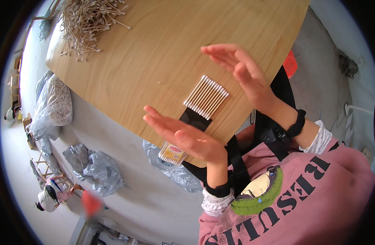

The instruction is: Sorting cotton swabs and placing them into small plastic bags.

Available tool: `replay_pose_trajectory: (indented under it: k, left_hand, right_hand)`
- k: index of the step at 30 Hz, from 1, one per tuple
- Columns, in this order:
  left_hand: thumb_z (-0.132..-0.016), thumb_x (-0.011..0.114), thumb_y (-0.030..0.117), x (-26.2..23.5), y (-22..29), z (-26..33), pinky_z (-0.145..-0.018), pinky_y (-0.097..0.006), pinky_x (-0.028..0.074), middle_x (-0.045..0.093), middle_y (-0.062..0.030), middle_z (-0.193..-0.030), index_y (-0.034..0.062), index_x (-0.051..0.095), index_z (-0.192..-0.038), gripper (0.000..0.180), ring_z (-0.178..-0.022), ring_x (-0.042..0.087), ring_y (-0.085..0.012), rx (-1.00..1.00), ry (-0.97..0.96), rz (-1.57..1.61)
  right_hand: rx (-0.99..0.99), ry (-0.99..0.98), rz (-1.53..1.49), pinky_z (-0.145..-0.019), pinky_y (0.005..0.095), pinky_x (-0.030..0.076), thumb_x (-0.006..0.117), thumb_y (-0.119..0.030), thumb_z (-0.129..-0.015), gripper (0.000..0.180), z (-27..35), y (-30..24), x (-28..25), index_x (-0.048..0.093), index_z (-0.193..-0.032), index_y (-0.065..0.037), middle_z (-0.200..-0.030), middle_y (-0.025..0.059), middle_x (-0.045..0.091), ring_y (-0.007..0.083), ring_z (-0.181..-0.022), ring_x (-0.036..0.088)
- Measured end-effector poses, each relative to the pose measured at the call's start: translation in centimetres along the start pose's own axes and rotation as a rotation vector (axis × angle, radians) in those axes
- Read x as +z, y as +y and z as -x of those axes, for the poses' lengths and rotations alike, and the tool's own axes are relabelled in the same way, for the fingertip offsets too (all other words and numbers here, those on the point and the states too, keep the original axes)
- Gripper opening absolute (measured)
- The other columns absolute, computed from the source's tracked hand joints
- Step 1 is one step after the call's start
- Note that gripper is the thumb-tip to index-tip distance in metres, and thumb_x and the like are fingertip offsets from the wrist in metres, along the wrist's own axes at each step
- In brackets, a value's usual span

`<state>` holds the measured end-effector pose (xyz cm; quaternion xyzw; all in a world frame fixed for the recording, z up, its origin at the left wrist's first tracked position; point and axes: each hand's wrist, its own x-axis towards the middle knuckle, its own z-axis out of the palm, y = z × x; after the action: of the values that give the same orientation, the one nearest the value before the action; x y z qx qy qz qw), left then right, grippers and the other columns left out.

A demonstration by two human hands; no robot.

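Cotton swabs point(206, 97) lie between the flat, empty left hand point(183, 136) and right hand point(240, 69).

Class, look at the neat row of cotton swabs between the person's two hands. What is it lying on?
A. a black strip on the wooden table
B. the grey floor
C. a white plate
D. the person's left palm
A: the row of cotton swabs lies across a black strip on the wooden table, with the left hand and right hand open on either side, not touching it.

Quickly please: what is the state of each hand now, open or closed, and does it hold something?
Left hand: open, fingers flat, holding nothing, above the cotton swab packet.
Right hand: open, fingers straight, holding nothing, beside the row of cotton swabs.
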<state>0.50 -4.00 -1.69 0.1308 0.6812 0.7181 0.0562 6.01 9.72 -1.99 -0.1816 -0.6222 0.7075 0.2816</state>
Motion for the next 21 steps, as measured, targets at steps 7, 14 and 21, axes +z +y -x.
replay_pose_trajectory:
  k: [7,14,21]
  left_hand:
    - [-0.086,0.059,0.069,0.9,2.1,1.5,-0.122,-0.053,0.003,0.007,-0.0284,-0.164,-0.0108,0.014,-0.154,0.114,-0.154,0.000,-0.0412,0.159,-0.652,-1.256]
    - [-0.084,0.054,0.075,1.2,0.1,1.6,-0.122,-0.051,0.013,0.010,-0.0313,-0.162,-0.0142,0.014,-0.152,0.120,-0.153,0.007,-0.0425,0.216,-0.654,-1.254]
    - [-0.085,0.057,0.070,1.1,-0.3,1.7,-0.122,-0.050,0.015,0.012,-0.0317,-0.161,-0.0142,0.015,-0.152,0.116,-0.152,0.010,-0.0434,0.230,-0.637,-1.214]
  right_hand:
    - [0.016,-0.122,0.446,-0.074,0.0290,0.048,0.057,0.008,-0.085,0.019,0.5,-0.9,-3.4,0.064,-0.097,-0.005,-0.096,0.0038,0.059,0.0124,-0.091,0.059]
    - [-0.252,-0.198,0.603,-0.064,0.0300,0.044,0.060,0.011,-0.072,0.017,0.6,0.3,-3.6,0.062,-0.071,-0.006,-0.086,0.0033,0.054,0.0190,-0.078,0.054]
    - [-0.319,-0.232,0.649,-0.066,0.0302,0.041,0.060,0.014,-0.067,0.023,0.5,0.7,-3.5,0.067,-0.070,-0.008,-0.085,0.0024,0.054,0.0188,-0.077,0.052]
